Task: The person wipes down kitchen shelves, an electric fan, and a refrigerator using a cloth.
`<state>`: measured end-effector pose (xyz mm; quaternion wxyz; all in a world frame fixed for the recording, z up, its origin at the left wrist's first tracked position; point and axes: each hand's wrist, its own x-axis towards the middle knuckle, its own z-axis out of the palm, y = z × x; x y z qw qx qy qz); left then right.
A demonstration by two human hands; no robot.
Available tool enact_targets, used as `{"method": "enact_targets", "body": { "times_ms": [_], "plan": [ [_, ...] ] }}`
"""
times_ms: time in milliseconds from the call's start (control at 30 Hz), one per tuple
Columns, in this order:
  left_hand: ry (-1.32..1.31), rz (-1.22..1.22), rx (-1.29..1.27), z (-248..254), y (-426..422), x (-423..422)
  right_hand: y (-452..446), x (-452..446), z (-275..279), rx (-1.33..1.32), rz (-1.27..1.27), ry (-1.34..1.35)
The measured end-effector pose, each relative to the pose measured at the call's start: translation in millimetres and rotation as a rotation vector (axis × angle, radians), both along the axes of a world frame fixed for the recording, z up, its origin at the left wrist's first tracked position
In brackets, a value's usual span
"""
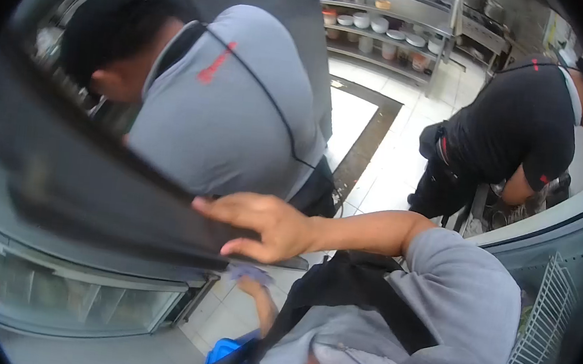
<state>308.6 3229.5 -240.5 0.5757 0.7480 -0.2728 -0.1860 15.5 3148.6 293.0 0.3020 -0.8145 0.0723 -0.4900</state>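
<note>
My right hand [266,225] reaches across from the right and lies against the edge of a dark door-like panel [95,177]. Its thumb and forefinger are stretched apart; the other fingers are partly hidden. Lower down, my left hand [250,287] holds a purplish cloth [247,274] near the panel's lower corner. The left fingers are small and partly covered by the cloth. A black apron [345,278] hangs over my grey shirt and hides part of the left arm.
A person in grey [235,106] bends close behind the panel. Another, in black [507,125], leans over a counter at right. Shelves with bowls [380,23] stand at the back. A glass-fronted cabinet [84,295], a white wire rack [537,332] and a blue object [222,351] are nearby.
</note>
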Motion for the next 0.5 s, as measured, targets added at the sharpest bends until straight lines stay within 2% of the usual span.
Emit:
{"method": "enact_targets", "body": {
  "times_ms": [33,67,100,167,200,300,333,367,400,433,467,500],
  "plan": [
    [0.142,-0.198,0.223,47,34,-55,1,-2,-5,-0.053,0.052,-0.023],
    [0.217,-0.323,0.305,66,44,-90,0,-6,-6,-0.033,0.169,-0.009],
    [0.257,-0.436,0.339,77,40,-113,-2,-11,-9,-0.017,0.276,0.004],
    [0.302,-0.668,0.362,102,22,-165,-16,-38,-28,0.104,0.497,0.216],
    [0.306,-0.775,0.365,118,9,-188,-32,-55,-51,0.112,0.502,0.308],
    [0.294,-1.009,0.375,147,-40,-250,-100,-151,-85,0.433,0.379,0.949],
    [0.281,-1.047,0.379,153,-60,-268,-131,-180,-121,0.342,0.282,0.997],
    [0.261,-1.069,0.389,159,-81,-285,-164,-217,-158,0.564,0.097,1.245],
    [0.233,-1.087,0.399,167,-107,-303,-185,-248,-168,0.584,-0.202,1.358],
    [0.187,-1.073,0.445,181,-135,-322,-212,-283,-175,0.581,-0.226,1.359],
    [0.131,-1.034,0.541,193,-166,-336,-231,-310,-187,0.753,-0.248,1.233],
    [0.058,-1.026,0.658,219,-190,-340,-259,-330,-266,0.753,-0.220,1.031]
  ]
}}
